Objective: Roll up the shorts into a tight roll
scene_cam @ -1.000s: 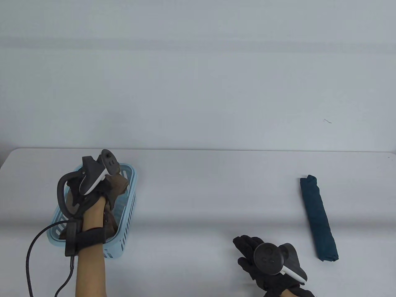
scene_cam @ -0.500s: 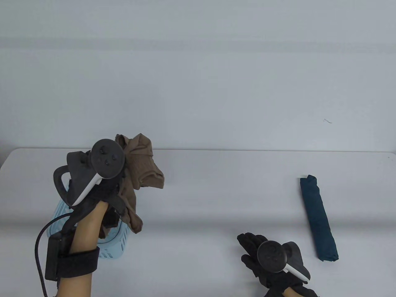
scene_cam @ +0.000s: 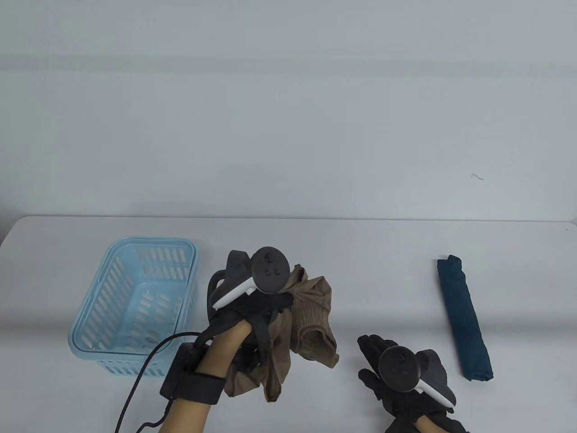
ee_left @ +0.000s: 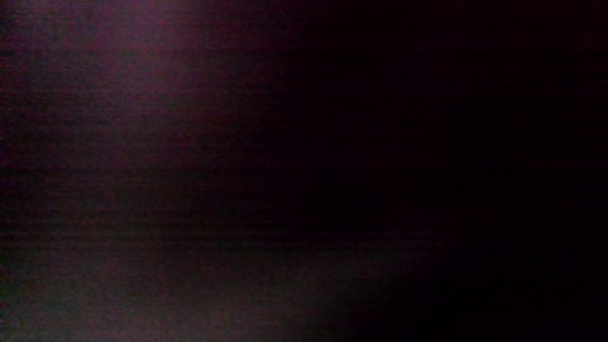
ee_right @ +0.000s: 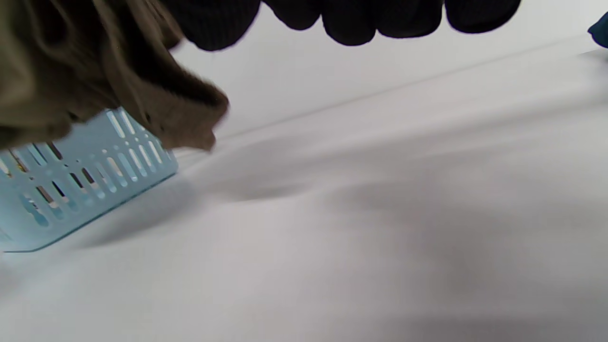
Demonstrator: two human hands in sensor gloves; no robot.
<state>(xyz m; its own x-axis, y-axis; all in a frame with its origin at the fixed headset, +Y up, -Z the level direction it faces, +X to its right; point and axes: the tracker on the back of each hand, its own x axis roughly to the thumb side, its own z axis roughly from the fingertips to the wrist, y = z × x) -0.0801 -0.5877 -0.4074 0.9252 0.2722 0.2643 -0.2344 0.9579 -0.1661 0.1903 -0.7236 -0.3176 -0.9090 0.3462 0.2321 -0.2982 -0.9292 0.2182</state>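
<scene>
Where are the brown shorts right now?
In the table view the brown shorts hang bunched from the left hand, lifted above the table just right of the light blue basket and left of the right hand.

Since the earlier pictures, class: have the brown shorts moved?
Yes. The brown shorts, gripped by the left hand, went rightward out of the blue basket.

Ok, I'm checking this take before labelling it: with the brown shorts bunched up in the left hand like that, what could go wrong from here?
The brown shorts hang crumpled from the left hand, off the table; if laid down unspread, the roll would likely come out lumpy. A dangling end could catch the blue basket close beside it. The left wrist view is dark, so the grip cannot be checked there. The right hand holds nothing.
</scene>
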